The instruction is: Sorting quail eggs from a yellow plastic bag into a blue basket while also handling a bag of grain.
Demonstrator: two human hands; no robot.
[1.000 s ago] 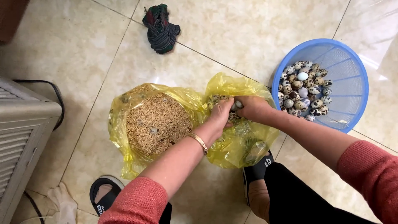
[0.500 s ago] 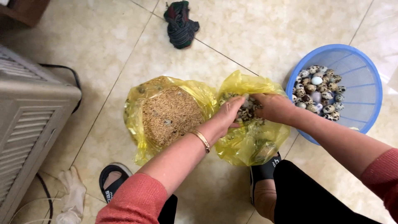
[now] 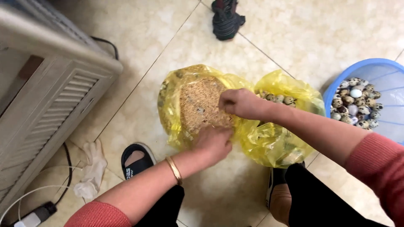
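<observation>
Two yellow plastic bags lie open on the tiled floor. The left bag [image 3: 168,105] is full of tan husks [image 3: 198,105]. The right bag [image 3: 273,143] holds speckled quail eggs [image 3: 277,99] at its far side. My left hand [image 3: 214,143] rests at the near edge of the husk bag, its fingertips buried in the husks. My right hand [image 3: 237,103] hovers over the right side of the husks, fingers curled downward; whatever is inside it is hidden. A gold bangle [image 3: 174,170] sits on my left wrist.
A blue plastic basket [image 3: 336,84] with several quail eggs stands at the right. A grey slatted heater [image 3: 54,96] with cables fills the left. A dark cloth [image 3: 227,21] lies at the top, a white glove [image 3: 92,168] at lower left, and my sandalled feet [image 3: 136,157] are below.
Both hands have moved left, from the egg bag over to the husk bag. The view has also shifted left, so the basket sits at the right edge.
</observation>
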